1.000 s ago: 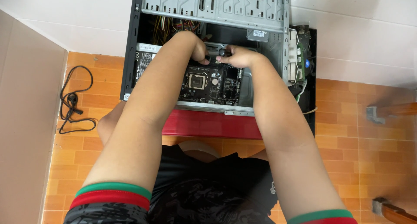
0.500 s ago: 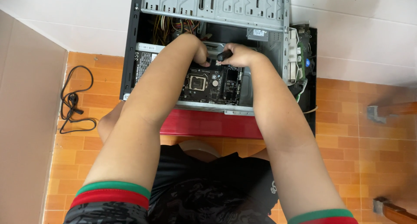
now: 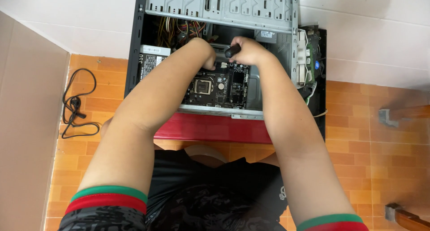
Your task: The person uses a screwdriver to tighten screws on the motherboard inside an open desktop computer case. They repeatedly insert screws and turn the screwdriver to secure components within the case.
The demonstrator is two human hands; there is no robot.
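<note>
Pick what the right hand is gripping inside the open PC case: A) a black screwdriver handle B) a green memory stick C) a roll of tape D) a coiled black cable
A: the right hand is closed around a dark, rounded screwdriver handle above the motherboard, while the black cable lies apart on the orange tile floor to the left of the case.

An open computer case [image 3: 224, 16] lies on the tiled floor [image 3: 367, 137] at twelve o'clock, a circuit board [image 3: 217, 87] inside it and a metal drive rack [image 3: 224, 4] behind the board. Both hands, left hand [image 3: 204, 51] and right hand [image 3: 248, 51], meet above the board's far edge. A coiled cable [image 3: 74, 103] lies at nine o'clock, well apart from the case.
</note>
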